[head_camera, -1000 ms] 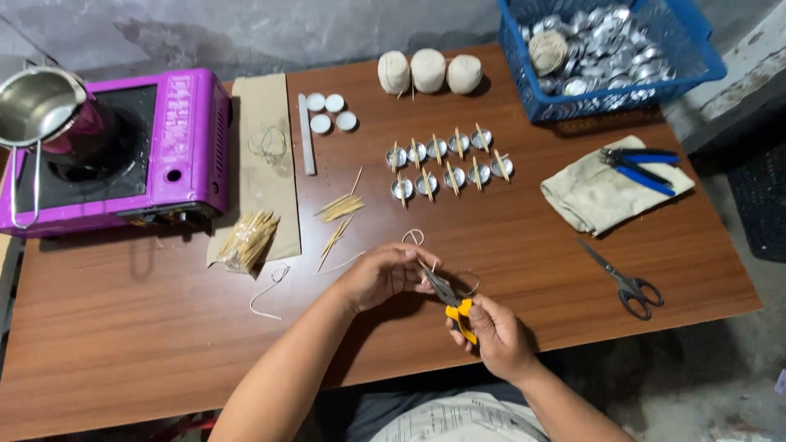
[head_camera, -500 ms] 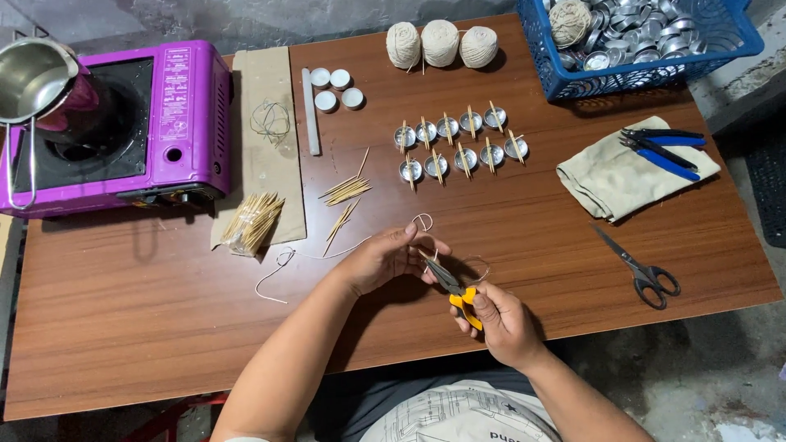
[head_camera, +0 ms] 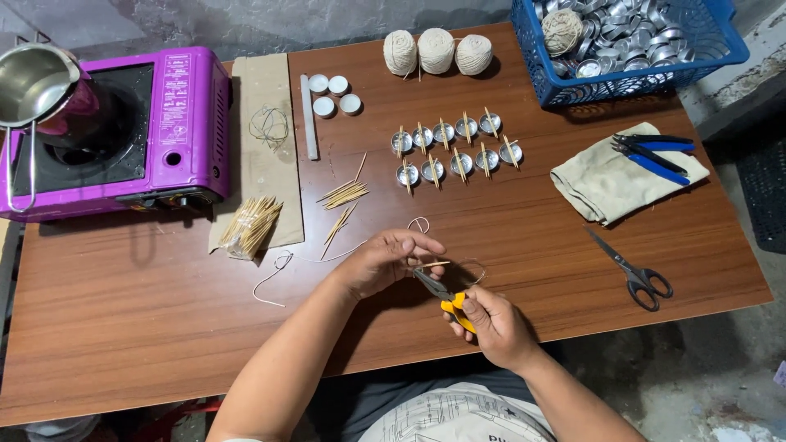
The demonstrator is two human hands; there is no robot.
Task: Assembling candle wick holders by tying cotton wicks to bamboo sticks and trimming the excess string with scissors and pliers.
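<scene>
Gripping yellow-handled pliers (head_camera: 446, 296) in the closed right hand (head_camera: 490, 323), nose aimed at a thin stick (head_camera: 431, 264) pinched in the left hand (head_camera: 389, 260).

The left hand's fingers curl shut around the stick and a pale string (head_camera: 315, 260) trailing onto the bench (head_camera: 147, 327), likely steadying both for the pliers, just above the bench's near edge. Behind stand ten small metal cups (head_camera: 454, 147) with sticks laid across, in two rows of five, apparently centring wicks. Three twine balls (head_camera: 436, 51), four white discs (head_camera: 334, 93), one pair of scissors (head_camera: 634, 272), one purple stove (head_camera: 123, 131).
</scene>
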